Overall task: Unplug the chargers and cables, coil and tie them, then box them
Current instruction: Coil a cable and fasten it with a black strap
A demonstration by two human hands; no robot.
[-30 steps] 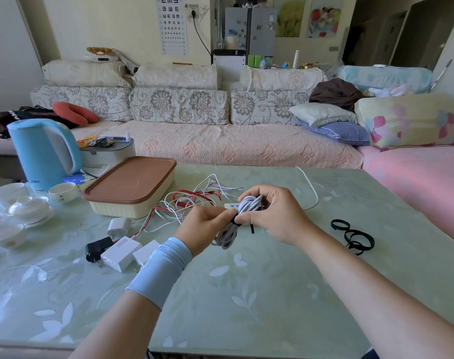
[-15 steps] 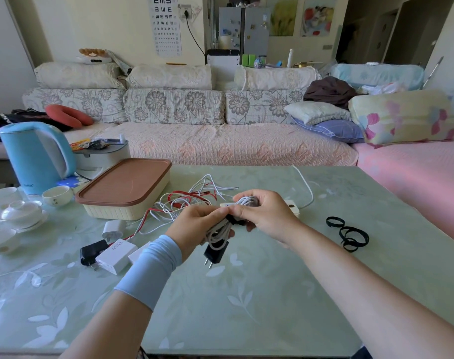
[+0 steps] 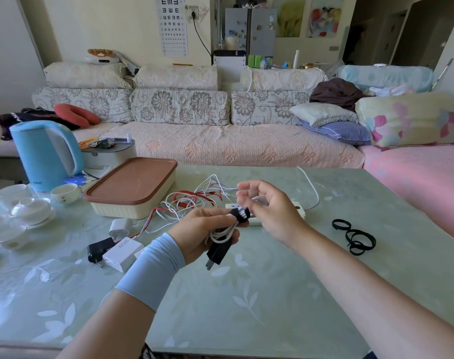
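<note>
My left hand (image 3: 202,234) grips a coiled white cable bundle (image 3: 224,233) above the table. A black tie strap (image 3: 240,215) wraps its upper end, and a black plug (image 3: 218,252) hangs below my fingers. My right hand (image 3: 271,207) hovers just right of the strap, blurred, with loosely curled fingers that hold nothing I can see. Behind my hands lie a tangle of red and white cables (image 3: 192,200) and a white power strip (image 3: 301,215), partly hidden. The cream box with a brown lid (image 3: 132,187) stands shut at the left.
White chargers (image 3: 122,251) and a black charger (image 3: 99,251) lie left of my forearm. Spare black straps (image 3: 355,237) lie at the right. A blue kettle (image 3: 47,154) and tea cups (image 3: 31,208) crowd the far left. A sofa runs behind the glass table (image 3: 246,294).
My right hand has let go of the bundle and lifted off to the right. The strap now sits wrapped round the coil, and the black plug has dropped into view below my left hand.
</note>
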